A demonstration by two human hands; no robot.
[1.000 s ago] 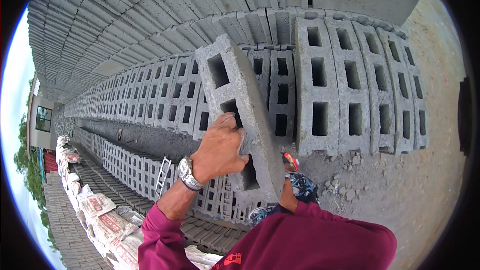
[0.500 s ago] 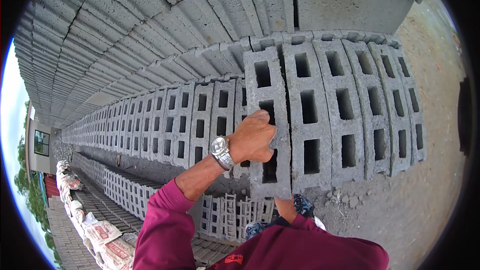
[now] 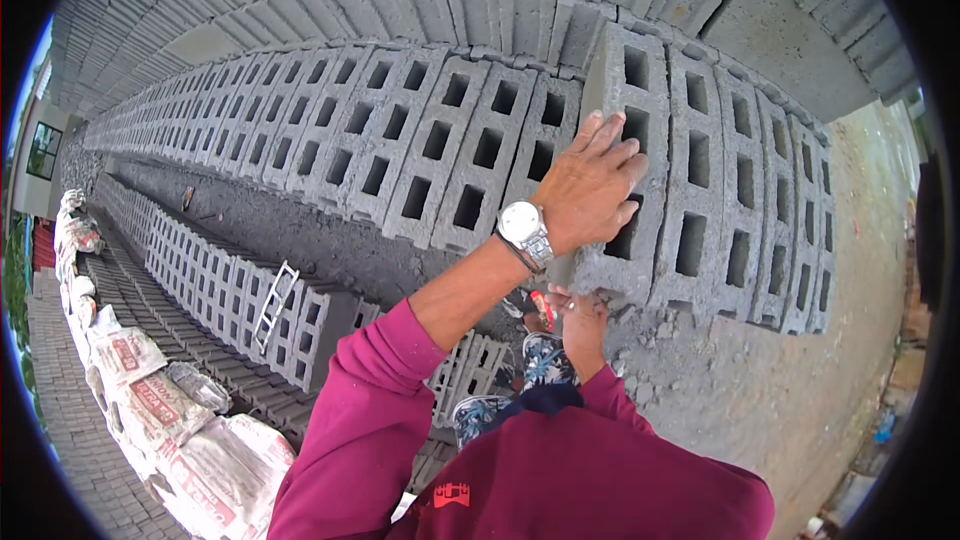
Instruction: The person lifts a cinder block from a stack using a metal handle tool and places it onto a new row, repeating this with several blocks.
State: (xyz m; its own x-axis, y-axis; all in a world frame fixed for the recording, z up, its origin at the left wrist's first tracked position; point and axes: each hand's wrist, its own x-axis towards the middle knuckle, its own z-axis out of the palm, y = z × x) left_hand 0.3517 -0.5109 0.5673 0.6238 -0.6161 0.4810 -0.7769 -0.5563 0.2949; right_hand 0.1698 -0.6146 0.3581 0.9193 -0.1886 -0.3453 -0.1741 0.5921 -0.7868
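Note:
A grey concrete hollow block [image 3: 648, 90] stands in a long row, its left side face partly showing. My left hand [image 3: 590, 185], with a silver watch on the wrist, lies on its holed face. The fingers of that hand are stretched out and spread across the middle and lower holes. Lower down, my right hand [image 3: 583, 325] has its fingers bent against the block's bottom end; part of them is hidden. A small red and white thing [image 3: 543, 310] shows beside that hand, too small to name.
More hollow blocks [image 3: 740, 170] stand tight on the right, and others [image 3: 440, 140] run off left. Stacked blocks [image 3: 520, 15] form a wall behind. A second row [image 3: 240, 280] with a small ladder-like frame [image 3: 277, 307] and printed sacks [image 3: 150, 390] lie at the left.
The view has shifted. The block has come up against its right-hand neighbours, closing the gap. My left hand's fingers have loosened and spread, and my right hand has come into sight.

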